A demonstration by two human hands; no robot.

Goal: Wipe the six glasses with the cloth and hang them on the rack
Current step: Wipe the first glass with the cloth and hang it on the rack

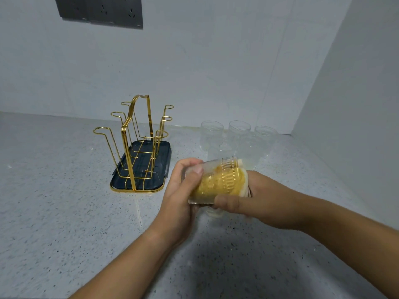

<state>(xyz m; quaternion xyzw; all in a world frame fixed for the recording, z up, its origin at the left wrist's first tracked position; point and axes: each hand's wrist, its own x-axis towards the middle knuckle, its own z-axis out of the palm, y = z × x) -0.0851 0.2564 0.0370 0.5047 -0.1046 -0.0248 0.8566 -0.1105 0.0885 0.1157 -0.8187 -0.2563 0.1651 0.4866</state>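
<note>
A speckled grey countertop (64, 212) runs to a pale wall, where a dark socket panel (99, 11) sits high at the far left. On the counter, left of centre, stands a gold wire rack (126, 152) with looped pegs rising on both sides of a tall handle. Its foot rests in a dark blue tray (164, 152), which holds the wire frame. To the right of the rack, towards the far corner, are the standing glasses (239, 132), clear and upright. Three rims show in the far row and more stand nearer, but they overlap and an exact count cannot be told. The hands cover the nearest of them, and a blurred glassy shape shows just below the hands. Nearer than this group and just right of the tray, the tilted glass (212, 169) is held on its side above the counter, with its base to the left and its mouth to the right. Inside it is the yellow cloth (243, 182), bunched so that it fills most of the glass, with a pale edge poking out at the mouth. The left hand (181, 190) is wrapped round the base end, thumb on the near side. The right hand (254, 199) is at the mouth, gripping the cloth, with its thumb pressed to the outer wall (its fingers are hidden behind the cloth).
</note>
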